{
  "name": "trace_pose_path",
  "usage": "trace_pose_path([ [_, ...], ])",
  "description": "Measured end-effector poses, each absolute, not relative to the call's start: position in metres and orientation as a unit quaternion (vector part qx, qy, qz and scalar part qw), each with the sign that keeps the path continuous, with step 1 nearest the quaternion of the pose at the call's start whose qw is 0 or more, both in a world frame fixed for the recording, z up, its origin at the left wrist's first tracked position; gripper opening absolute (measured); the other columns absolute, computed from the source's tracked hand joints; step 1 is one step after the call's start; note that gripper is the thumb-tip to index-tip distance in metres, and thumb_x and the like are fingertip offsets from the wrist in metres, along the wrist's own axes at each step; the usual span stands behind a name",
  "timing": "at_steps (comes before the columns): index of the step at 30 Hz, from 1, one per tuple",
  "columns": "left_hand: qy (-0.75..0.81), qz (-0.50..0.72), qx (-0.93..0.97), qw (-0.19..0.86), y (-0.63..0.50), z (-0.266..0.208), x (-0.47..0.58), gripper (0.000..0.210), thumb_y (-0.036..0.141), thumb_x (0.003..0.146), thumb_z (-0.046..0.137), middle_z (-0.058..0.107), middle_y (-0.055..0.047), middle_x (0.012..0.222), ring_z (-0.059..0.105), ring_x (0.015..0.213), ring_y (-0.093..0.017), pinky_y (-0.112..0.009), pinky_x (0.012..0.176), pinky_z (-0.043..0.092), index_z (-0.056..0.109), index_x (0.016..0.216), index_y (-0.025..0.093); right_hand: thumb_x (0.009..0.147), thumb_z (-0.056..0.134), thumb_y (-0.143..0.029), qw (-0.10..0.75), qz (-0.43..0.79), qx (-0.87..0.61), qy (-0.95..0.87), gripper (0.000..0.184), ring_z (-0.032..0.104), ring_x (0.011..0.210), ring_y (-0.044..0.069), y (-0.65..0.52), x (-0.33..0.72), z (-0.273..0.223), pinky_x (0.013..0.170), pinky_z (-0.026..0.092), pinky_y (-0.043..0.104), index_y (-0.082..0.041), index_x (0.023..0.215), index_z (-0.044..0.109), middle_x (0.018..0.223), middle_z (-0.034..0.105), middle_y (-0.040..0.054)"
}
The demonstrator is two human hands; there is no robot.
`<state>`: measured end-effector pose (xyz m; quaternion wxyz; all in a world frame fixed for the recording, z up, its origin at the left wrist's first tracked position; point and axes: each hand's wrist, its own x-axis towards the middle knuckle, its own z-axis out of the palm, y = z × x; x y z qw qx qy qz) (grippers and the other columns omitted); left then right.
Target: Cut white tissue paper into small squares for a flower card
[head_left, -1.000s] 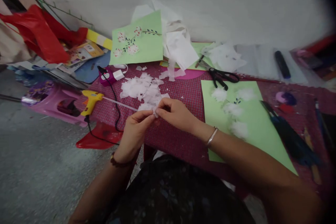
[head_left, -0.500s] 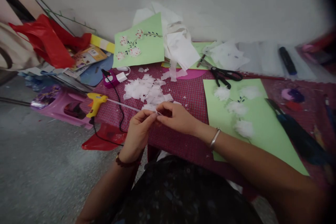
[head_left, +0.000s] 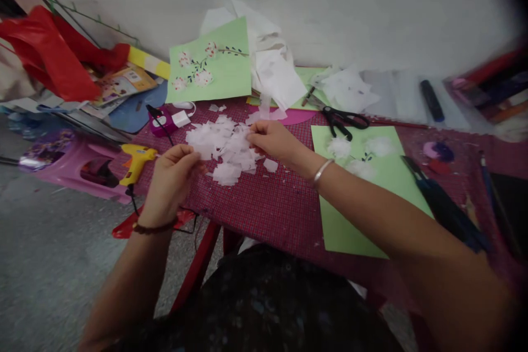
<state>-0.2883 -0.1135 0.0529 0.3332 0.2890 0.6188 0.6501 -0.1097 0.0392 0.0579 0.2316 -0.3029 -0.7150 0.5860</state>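
A loose pile of white tissue paper pieces (head_left: 225, 146) lies on the dark red checked tablecloth (head_left: 264, 203). My left hand (head_left: 173, 176) is closed at the pile's left edge, thumb and forefinger pinched on what looks like a paper piece. At the right edge of the pile, my right hand (head_left: 270, 140) is also closed, its fingertips pinching tissue paper; the other fingers curl under. One small square (head_left: 270, 165) lies apart below that hand. Right of it rests a green sheet (head_left: 346, 225) bearing white paper flowers (head_left: 339, 147), partly covered by my right forearm.
A yellow glue gun (head_left: 138, 162) stands at the left edge by a purple socket block (head_left: 160, 121). Black scissors (head_left: 340, 120) lie behind the green sheet. Another green flower picture (head_left: 210, 60) leans at the back. A dark-handled knife-like tool (head_left: 441, 206) lies right. A pink stool (head_left: 78, 168) stands left.
My hands were together in front of the pile, fingers meeting on something small. They have moved apart, the left one leftward, the right one up to the pile. The view has shifted slightly right.
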Motion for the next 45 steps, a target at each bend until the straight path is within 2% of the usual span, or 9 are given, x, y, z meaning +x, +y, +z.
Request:
trace_pose_path([
  [4,0.759,0.449,0.458,0.112,-0.103,0.053,-0.305,0.011,0.022,0.074,0.070,0.062,-0.001,0.071,0.059,0.067,-0.017,-0.032,0.067,0.049,0.065,0.084,0.018,0.084,0.054,-0.011,0.157,0.491,-0.316,-0.797,0.009,0.059,0.065,0.017,0.057,-0.132,0.063,0.064,0.048,0.032,-0.017,0.084,0.061,0.073,0.064,0.0050],
  [6,0.776,0.334,0.531,-0.060,-0.105,0.053,-0.294,0.023,0.019,0.077,0.068,0.066,-0.006,0.087,0.061,0.088,-0.026,-0.042,0.085,0.048,0.067,0.099,0.018,0.082,0.057,-0.010,0.156,0.418,-0.310,-0.839,0.024,0.063,0.078,0.022,0.058,-0.129,0.060,0.076,0.049,0.037,-0.013,0.105,0.065,0.088,0.070,0.0099],
  [8,0.753,0.284,0.580,-0.127,-0.108,0.051,-0.272,0.020,0.020,0.083,0.063,0.067,-0.009,0.096,0.059,0.099,-0.029,-0.046,0.092,0.045,0.067,0.103,0.019,0.082,0.058,-0.013,0.188,0.386,-0.302,-0.851,0.034,0.064,0.087,0.023,0.053,-0.115,0.055,0.082,0.048,0.037,-0.013,0.116,0.063,0.098,0.071,0.0115],
  [12,0.690,0.283,0.666,0.020,-0.102,0.039,-0.233,0.012,0.017,0.083,0.063,0.066,-0.007,0.093,0.059,0.094,-0.027,-0.042,0.089,0.045,0.069,0.092,0.023,0.085,0.056,-0.019,0.219,0.495,-0.289,-0.790,0.022,0.063,0.082,0.019,0.029,-0.075,0.044,0.075,0.049,0.033,-0.016,0.105,0.064,0.095,0.071,0.0074],
  [16,0.692,0.302,0.653,0.063,-0.081,0.022,-0.229,0.035,0.008,0.074,0.065,0.066,-0.008,0.101,0.057,0.099,-0.028,-0.043,0.094,0.042,0.068,0.106,0.022,0.084,0.055,-0.019,0.199,0.583,-0.301,-0.728,0.013,0.062,0.074,0.017,0.008,-0.049,0.035,0.069,0.050,0.032,-0.018,0.094,0.063,0.086,0.069,0.0045],
  [19,0.698,0.309,0.639,0.090,-0.072,0.017,-0.234,0.046,0.003,0.071,0.063,0.066,-0.005,0.087,0.056,0.088,-0.025,-0.040,0.088,0.043,0.067,0.113,0.021,0.085,0.053,-0.017,0.184,0.614,-0.319,-0.698,0.013,0.062,0.065,0.014,0.002,-0.042,0.028,0.064,0.050,0.030,-0.018,0.094,0.063,0.080,0.067,0.0027],
  [28,0.609,0.491,0.535,0.319,-0.096,0.049,-0.219,0.047,0.009,0.078,0.068,0.061,0.002,0.076,0.057,0.070,-0.013,-0.025,0.068,0.046,0.060,0.122,0.022,0.092,0.052,-0.021,0.176,0.672,-0.318,-0.646,0.009,0.057,0.055,0.011,0.003,-0.042,0.028,0.045,0.043,0.024,-0.017,0.096,0.060,0.077,0.063,0.0020],
  [33,0.601,0.482,0.567,0.290,-0.108,0.052,-0.217,0.052,0.006,0.075,0.072,0.063,0.001,0.078,0.060,0.075,-0.015,-0.029,0.076,0.050,0.063,0.124,0.024,0.094,0.055,-0.031,0.111,0.748,-0.279,-0.592,0.020,0.053,0.050,0.008,0.000,-0.041,0.038,0.040,0.036,0.021,-0.019,0.077,0.056,0.069,0.060,-0.0013],
  [45,0.601,0.471,0.597,0.248,-0.121,0.044,-0.221,0.054,0.007,0.077,0.071,0.065,0.000,0.082,0.062,0.076,-0.016,-0.033,0.084,0.051,0.064,0.127,0.026,0.087,0.060,-0.020,0.097,0.736,-0.314,-0.592,0.018,0.051,0.050,0.009,-0.005,-0.044,0.035,0.043,0.036,0.022,-0.020,0.070,0.055,0.057,0.053,-0.0043],
])
